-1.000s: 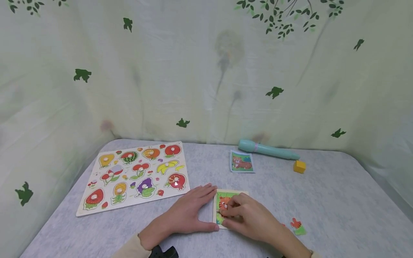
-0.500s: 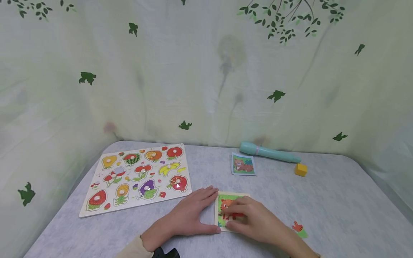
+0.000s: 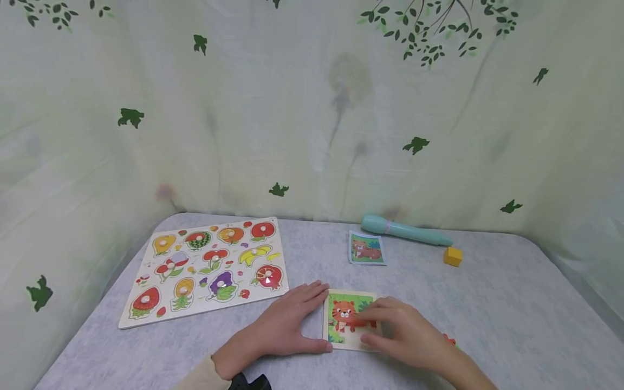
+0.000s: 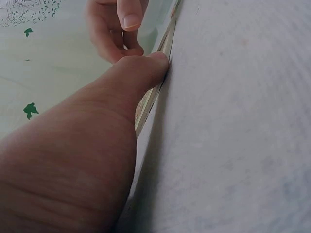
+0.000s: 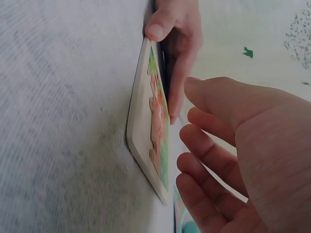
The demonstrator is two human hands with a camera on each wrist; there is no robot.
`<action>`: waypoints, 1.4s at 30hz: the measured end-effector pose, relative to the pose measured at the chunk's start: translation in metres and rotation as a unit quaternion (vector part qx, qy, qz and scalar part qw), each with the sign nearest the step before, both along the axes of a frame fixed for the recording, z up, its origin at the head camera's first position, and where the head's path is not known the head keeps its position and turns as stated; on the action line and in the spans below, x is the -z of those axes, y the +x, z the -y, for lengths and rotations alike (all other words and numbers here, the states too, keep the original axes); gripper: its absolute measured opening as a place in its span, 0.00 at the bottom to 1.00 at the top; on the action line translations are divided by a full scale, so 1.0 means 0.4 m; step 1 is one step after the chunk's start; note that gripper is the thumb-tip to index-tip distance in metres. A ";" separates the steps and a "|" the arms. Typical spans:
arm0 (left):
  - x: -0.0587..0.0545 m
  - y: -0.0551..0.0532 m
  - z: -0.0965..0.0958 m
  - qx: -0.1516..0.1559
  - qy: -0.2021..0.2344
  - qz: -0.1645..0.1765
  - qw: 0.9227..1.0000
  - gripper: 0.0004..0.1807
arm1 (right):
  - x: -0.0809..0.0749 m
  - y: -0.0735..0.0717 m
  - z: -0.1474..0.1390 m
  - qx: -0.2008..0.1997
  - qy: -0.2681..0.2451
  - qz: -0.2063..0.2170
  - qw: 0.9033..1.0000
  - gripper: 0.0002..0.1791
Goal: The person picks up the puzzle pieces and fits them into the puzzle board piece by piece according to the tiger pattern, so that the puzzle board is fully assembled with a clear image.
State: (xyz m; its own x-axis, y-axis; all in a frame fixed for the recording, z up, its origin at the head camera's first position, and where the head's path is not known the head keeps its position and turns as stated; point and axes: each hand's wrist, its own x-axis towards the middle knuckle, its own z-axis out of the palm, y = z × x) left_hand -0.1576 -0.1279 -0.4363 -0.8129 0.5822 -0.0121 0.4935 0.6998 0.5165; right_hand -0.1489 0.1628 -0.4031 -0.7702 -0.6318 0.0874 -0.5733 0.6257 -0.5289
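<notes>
A small wooden jigsaw (image 3: pixel 343 311) with an orange tiger on green lies flat on the table. Bare wood (image 5: pixel 140 125) shows along its near right part, inside the raised rim. My left hand (image 3: pixel 292 322) lies at its left side, thumb against the near corner and straight fingertips by the far corner. Over the right side hovers my right hand (image 3: pixel 407 331), fingers loosely bent and apart, nothing between them; whether a fingertip touches the tiger is unclear in the head view. A loose red-orange piece (image 3: pixel 449 340) lies right of the jigsaw, partly hidden by the right arm.
A white fruit peg board (image 3: pixel 202 310) lies at the left. Behind the jigsaw are a bear picture card (image 3: pixel 368 250), a teal pen-shaped object (image 3: pixel 407 231) and a yellow cube (image 3: pixel 453 257). A leaf-printed cloth (image 3: pixel 312 108) hangs behind the table.
My right hand has moved right and its fingers have parted, uncovering the tiger's face and body in the jigsaw. The right arm now partly covers the loose piece. My left hand keeps its place.
</notes>
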 end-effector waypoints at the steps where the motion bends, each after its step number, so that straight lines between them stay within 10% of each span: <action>1: 0.000 0.000 0.000 0.000 0.001 0.000 1.000 0.55 | -0.001 0.001 -0.004 0.003 0.002 -0.001 1.000 0.15; 42: 0.006 -0.003 0.000 -0.001 0.001 0.002 1.000 0.56 | -0.006 0.033 -0.204 0.011 -0.008 -0.032 0.999 0.23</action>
